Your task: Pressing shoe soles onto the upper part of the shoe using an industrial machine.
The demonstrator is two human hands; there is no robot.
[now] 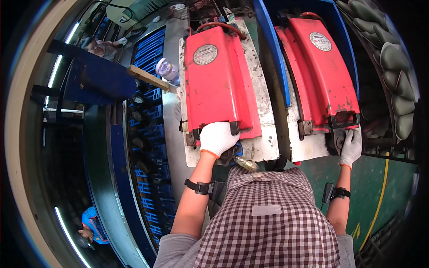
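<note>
The checked cloth apron [268, 223] is closest, just below the two red moulded covers. The left hand [217, 138], in a white knitted glove, has its fingers closed around the black handle [214, 129] at the near edge of the left red cover [219, 80]. The right hand [351, 147], gloved the same, presses with fingers together on a black latch [339, 139] just under the right red cover [324, 71]. Both covers lie on scratched grey-white metal plates [263, 89].

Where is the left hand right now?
In the head view, the left hand sits left of centre on the black handle at the near edge of the left red cover.
</note>
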